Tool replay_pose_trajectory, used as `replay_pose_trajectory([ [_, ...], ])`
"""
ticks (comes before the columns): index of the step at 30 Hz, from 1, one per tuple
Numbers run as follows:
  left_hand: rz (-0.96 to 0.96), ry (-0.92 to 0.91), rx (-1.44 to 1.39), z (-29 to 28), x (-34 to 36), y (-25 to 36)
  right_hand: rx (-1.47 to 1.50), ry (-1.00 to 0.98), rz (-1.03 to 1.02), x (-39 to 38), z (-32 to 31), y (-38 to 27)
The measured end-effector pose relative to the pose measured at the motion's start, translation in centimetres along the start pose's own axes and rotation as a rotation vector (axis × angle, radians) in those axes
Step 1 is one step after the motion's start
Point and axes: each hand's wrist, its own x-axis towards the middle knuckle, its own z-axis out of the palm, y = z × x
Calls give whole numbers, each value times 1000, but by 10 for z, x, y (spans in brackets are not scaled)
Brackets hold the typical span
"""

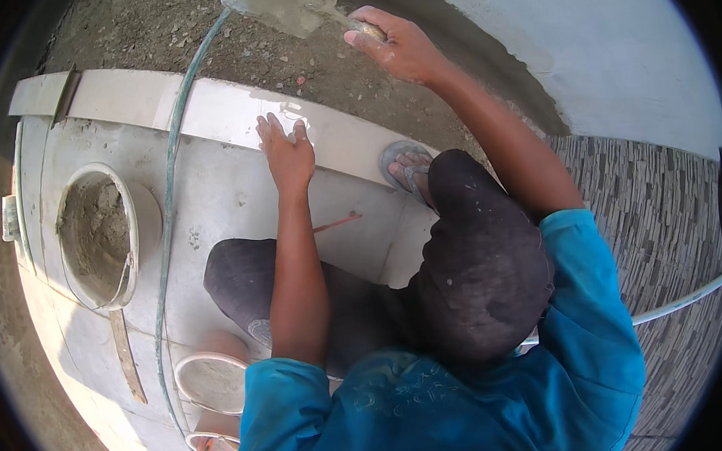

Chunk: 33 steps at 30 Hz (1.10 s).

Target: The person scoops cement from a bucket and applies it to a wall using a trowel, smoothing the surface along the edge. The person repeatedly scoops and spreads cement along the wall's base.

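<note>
The left hand (286, 150) lies flat, fingers spread and pressed down on the long pale grey tile strip (224, 110) that edges the tiled floor; its fingertips reach the far edge of the strip, where a wet, shiny patch shows. The right hand (396, 45) is stretched out past the strip over the bare brown gravelly soil (287, 58), fingers closed around the handle of a steel trowel loaded with grey mortar (284, 5). The trowel blade sits up and to the left of that hand, well apart from the left hand, and its top is cut off by the picture's edge.

A thin green hose (170, 170) runs from the trowel's side down across the strip and the light grey floor tiles (221, 200). To the left of it stands a round white bucket half full of grey mortar (96, 235), its wire handle hanging at the near rim. A flat wooden stick (129, 356) lies just below the bucket. A small red pencil-like stick (336, 223) lies on the tile to the right of the left forearm. Two pale round bowl-like containers (212, 380) sit near the lower edge; the nearer one is partly cut off.

The person's dark-trousered knees hide much of the floor, and a foot in a grey sandal (407, 170) rests on the strip. On the right, a white wall meets patterned grey stone paving (662, 210). No packages, labels or signs can be made out.
</note>
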Motion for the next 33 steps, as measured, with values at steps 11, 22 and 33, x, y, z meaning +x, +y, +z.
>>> replay_pose_trajectory([
  [11,64,3,552,74,-15,-5,-124,-259,372,-92,-18,219],
  [22,80,96,763,154,-31,13,28,-465,353,-98,70,274],
  [33,164,5,449,194,-43,60,143,-391,326,-113,105,286],
])
